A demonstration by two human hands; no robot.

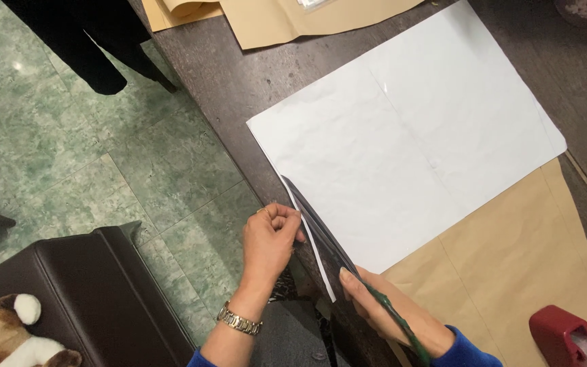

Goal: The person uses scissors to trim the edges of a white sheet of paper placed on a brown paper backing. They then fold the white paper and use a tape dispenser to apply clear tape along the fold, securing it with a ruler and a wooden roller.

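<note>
At 6 o'clock, nearest the camera, the right hand (382,309) lies low along the table (239,81) edge, palm down, forearm in a blue sleeve (467,350) coming in from 5 o'clock. Its grip is closed around a slim dark green tool (394,318), probably a blade or scissors; the tip is hidden where it meets the paper, so which one I cannot tell.

Just left of it, toward 7 o'clock, the left hand (270,241) rises from below with a metal watch (239,321) on the wrist. Thumb and fingers are pinched together on a narrow white strip (310,238) peeling off the sheet's near edge, pulling it away from the table.

The white sheet (409,143) spreads from the centre out to 1 o'clock, lying flat over brown paper (511,251). Judging by the strip, the cut along the near edge is well under way: the part from the hands to the sheet's left corner at 10 o'clock looks already separated, and the short stretch under the right hand is still to go.

At 4 o'clock sits a red tape dispenser (565,336). Farther off, at 12 o'clock, lie tan envelopes (273,20).
</note>
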